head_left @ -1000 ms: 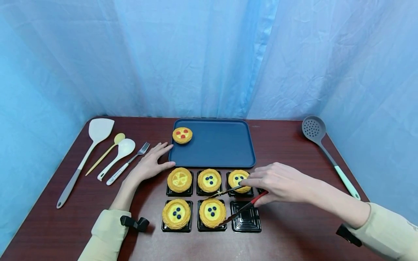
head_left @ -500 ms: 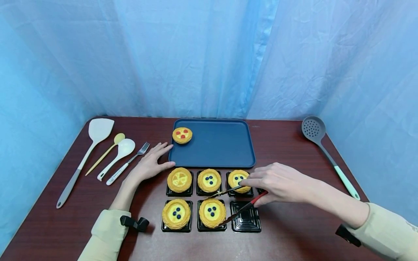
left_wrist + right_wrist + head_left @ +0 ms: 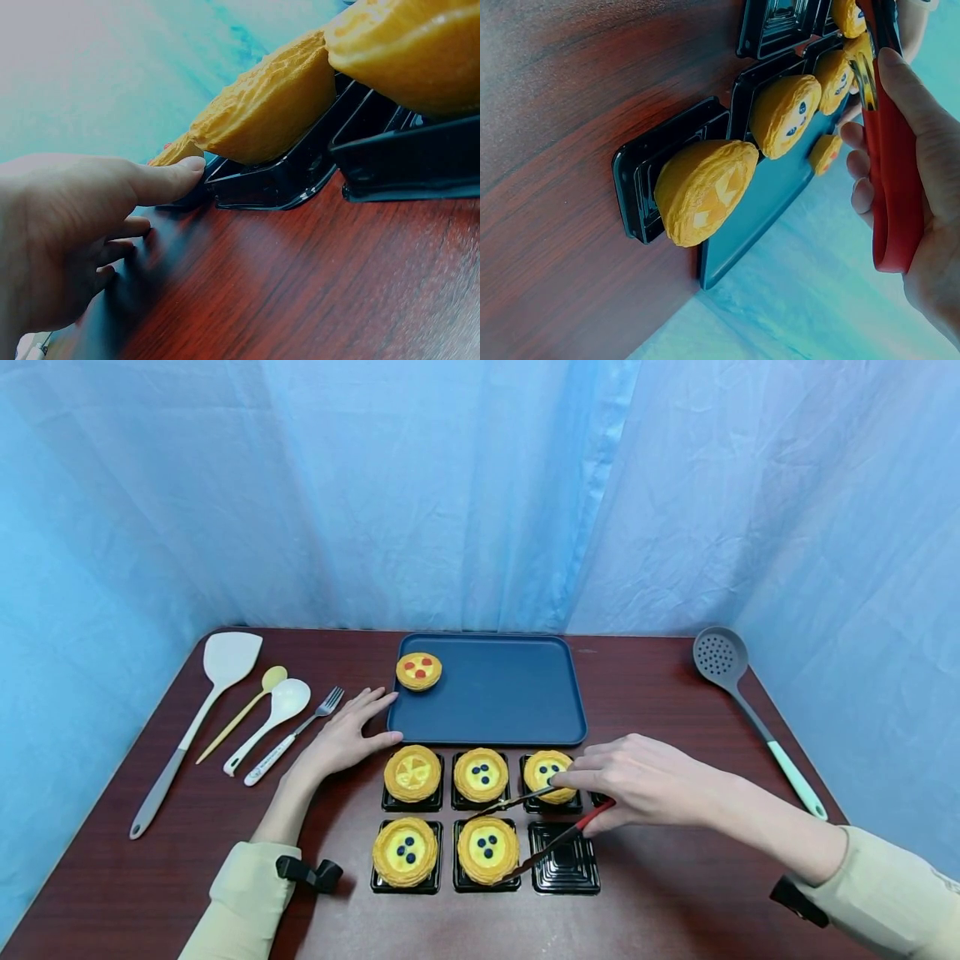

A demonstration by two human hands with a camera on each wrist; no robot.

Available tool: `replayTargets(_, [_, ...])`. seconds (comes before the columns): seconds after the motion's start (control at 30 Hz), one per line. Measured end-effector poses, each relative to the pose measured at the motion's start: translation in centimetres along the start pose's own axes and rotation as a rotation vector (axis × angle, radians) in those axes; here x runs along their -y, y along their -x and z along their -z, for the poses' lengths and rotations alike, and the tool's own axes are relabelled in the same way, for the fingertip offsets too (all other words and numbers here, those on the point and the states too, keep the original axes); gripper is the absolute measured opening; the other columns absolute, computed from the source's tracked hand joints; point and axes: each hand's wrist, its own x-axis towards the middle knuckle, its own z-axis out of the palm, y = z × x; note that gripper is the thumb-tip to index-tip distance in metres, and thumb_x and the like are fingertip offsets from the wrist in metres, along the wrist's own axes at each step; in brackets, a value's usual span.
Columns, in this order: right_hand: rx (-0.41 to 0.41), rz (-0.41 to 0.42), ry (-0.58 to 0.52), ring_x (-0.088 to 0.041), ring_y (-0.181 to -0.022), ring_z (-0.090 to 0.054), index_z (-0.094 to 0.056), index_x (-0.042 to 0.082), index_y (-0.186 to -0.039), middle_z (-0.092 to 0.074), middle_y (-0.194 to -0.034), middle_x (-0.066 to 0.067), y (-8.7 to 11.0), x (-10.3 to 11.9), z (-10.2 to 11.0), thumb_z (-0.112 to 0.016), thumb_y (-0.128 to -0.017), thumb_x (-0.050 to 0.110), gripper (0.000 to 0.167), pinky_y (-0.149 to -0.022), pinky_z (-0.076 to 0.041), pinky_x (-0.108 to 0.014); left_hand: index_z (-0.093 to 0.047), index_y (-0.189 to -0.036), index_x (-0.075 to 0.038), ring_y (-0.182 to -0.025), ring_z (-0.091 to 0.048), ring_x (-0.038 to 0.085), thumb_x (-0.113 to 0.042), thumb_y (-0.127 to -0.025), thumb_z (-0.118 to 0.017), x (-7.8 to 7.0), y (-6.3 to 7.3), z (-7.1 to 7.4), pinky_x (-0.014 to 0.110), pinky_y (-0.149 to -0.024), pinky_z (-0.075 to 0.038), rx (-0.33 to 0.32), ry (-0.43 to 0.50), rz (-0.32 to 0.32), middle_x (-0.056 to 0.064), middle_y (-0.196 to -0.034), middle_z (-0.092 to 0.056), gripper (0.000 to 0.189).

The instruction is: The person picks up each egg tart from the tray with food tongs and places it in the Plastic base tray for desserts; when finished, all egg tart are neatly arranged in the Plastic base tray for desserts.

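My right hand (image 3: 633, 781) holds a pair of red-handled tongs (image 3: 895, 187). The tongs' arms are spread, one on each side of the front middle egg tart (image 3: 487, 850), which has three blueberries and sits in a black plastic tray. Whether the tips touch its crust I cannot tell. My left hand (image 3: 348, 735) lies by the left side of a blue serving tray (image 3: 502, 693), fingers extended, with fingertips and thumb at its rim. On the serving tray is a tart (image 3: 418, 671) with red toppings. In the left wrist view, the thumb (image 3: 176, 176) is by the rim.
Several tarts, such as a pineapple-topped one (image 3: 412, 773), sit in black trays. Another pineapple-topped tart (image 3: 705, 191) is hidden behind my right hand in the head view. A bare black tray (image 3: 565, 858) stands front right. A white spatula (image 3: 228, 658), spoons, fork (image 3: 292, 739) and skimmer (image 3: 722, 656) flank.
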Motion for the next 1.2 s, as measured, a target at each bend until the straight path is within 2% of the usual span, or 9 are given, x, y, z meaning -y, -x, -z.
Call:
replayTargets(0.23, [-0.031, -0.009, -0.033, -0.011, -0.099, -0.073, -0.072, 0.018, -0.128, -0.077, -0.113, 0.005, 0.2, -0.1, 0.6, -0.083, -0.08, 0.056, 0.063, -0.073, -0.061, -0.028, -0.034, -0.163, -0.016, -0.161, -0.008, 0.045, -0.043, -0.1, -0.067, 0.0, 0.0, 0.0, 0.074, -0.123, -0.013, 0.004, -0.007, -0.001, 0.02, -0.172, -0.021, 0.076])
replayTargets(0.4, [-0.113, -0.014, -0.092, -0.007, -0.089, -0.072, -0.071, 0.017, -0.129, -0.077, -0.11, 0.004, -0.1, -0.8, 2.2, -0.085, -0.079, 0.055, 0.065, -0.066, -0.058, -0.023, -0.033, -0.163, -0.016, -0.161, -0.007, 0.045, -0.043, -0.1, -0.066, 0.0, 0.0, 0.1, 0.074, -0.123, -0.012, 0.005, -0.01, 0.002, 0.021, -0.172, -0.02, 0.077])
replayTargets(0.5, [-0.151, -0.044, -0.086, -0.003, -0.078, -0.068, -0.071, 0.014, -0.131, -0.078, -0.11, 0.002, -0.9, -1.9, 3.6, -0.086, -0.077, 0.054, 0.069, -0.062, -0.056, -0.022, -0.033, -0.163, -0.016, -0.161, -0.007, 0.045, -0.044, -0.1, -0.066, 0.1, 0.0, 0.1, 0.074, -0.123, -0.012, 0.008, -0.012, 0.001, 0.021, -0.172, -0.02, 0.077])
replayTargets(0.57, [-0.147, -0.101, -0.082, 0.0, -0.072, -0.063, -0.07, 0.013, -0.132, -0.078, -0.11, 0.002, -1.8, -2.8, 4.6, -0.086, -0.077, 0.054, 0.071, -0.062, -0.055, -0.022, -0.033, -0.163, -0.016, -0.161, -0.007, 0.045, -0.044, -0.1, -0.066, 0.1, 0.0, 0.2, 0.074, -0.123, -0.012, 0.009, -0.01, 0.0, 0.021, -0.172, -0.02, 0.077])
replayTargets(0.67, [-0.095, -0.226, -0.09, 0.004, -0.067, -0.053, -0.068, 0.016, -0.136, -0.076, -0.109, 0.005, -3.5, -4.3, 5.8, -0.084, -0.079, 0.057, 0.072, -0.062, -0.05, -0.022, -0.033, -0.163, -0.016, -0.16, -0.007, 0.046, -0.043, -0.1, -0.066, 0.2, 0.1, 0.2, 0.074, -0.123, -0.012, 0.011, -0.006, -0.003, 0.021, -0.172, -0.02, 0.076])
replayTargets(0.8, [-0.037, -0.343, -0.133, -0.003, -0.068, -0.053, -0.067, 0.019, -0.136, -0.074, -0.108, 0.006, -6.3, -6.7, 6.7, -0.08, -0.082, 0.061, 0.069, -0.064, -0.047, -0.028, -0.033, -0.163, -0.015, -0.16, -0.008, 0.046, -0.043, -0.1, -0.066, 0.2, 0.2, 0.1, 0.074, -0.123, -0.013, 0.009, -0.012, -0.003, 0.022, -0.171, -0.021, 0.076])
replayTargets(1.03, [0.032, -0.43, -0.168, -0.015, -0.087, -0.065, -0.066, 0.017, -0.138, -0.074, -0.12, -0.001, -11.3, -10.5, 6.6, -0.077, -0.083, 0.064, 0.073, -0.073, -0.053, -0.035, -0.034, -0.163, -0.015, -0.16, -0.008, 0.045, -0.042, -0.099, -0.067, 0.0, 0.0, 0.0, 0.074, -0.123, -0.014, 0.002, -0.013, -0.002, 0.02, -0.171, -0.021, 0.077])
replayTargets(1.2, [0.077, -0.449, -0.173, -0.017, -0.085, -0.065, -0.067, 0.015, -0.136, -0.075, -0.107, -0.002, -14.4, -12.2, 5.2, -0.076, -0.084, 0.063, 0.071, -0.075, -0.053, -0.036, -0.035, -0.162, -0.016, -0.161, -0.008, 0.043, -0.044, -0.099, -0.067, 0.3, -0.2, -0.1, 0.073, -0.123, -0.014, -0.004, -0.015, 0.0, 0.02, -0.172, -0.022, 0.077])
